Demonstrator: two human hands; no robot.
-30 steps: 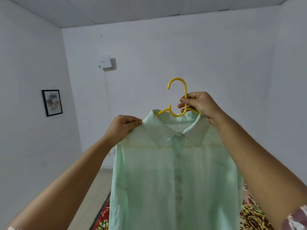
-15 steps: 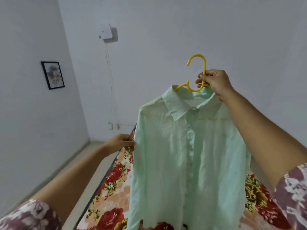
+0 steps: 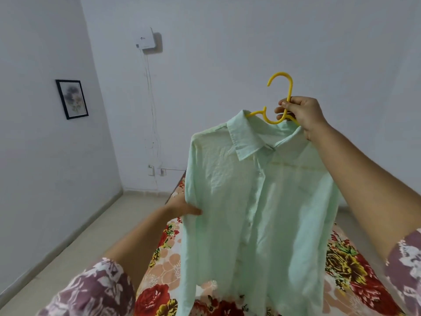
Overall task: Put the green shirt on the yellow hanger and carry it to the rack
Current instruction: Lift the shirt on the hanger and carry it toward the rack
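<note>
While right hand (image 3: 300, 114) grips hanger (image 3: 290, 90) neck, upper right of frame, shirt (image 3: 250, 201) hangs from it, centre, over bed (image 3: 157, 297). Left hand (image 3: 182, 207) lower, left of centre, pinches shirt's side edge: thumb on front, fingers hidden behind cloth.

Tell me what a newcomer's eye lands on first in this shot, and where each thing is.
The pale green shirt dominates, hanging right of centre from a bright yellow hanger whose hook stands out against the white wall. Beneath it, a bedspread of red and orange flowers fills the lower middle. Far left, a small black-framed picture hangs.
</note>
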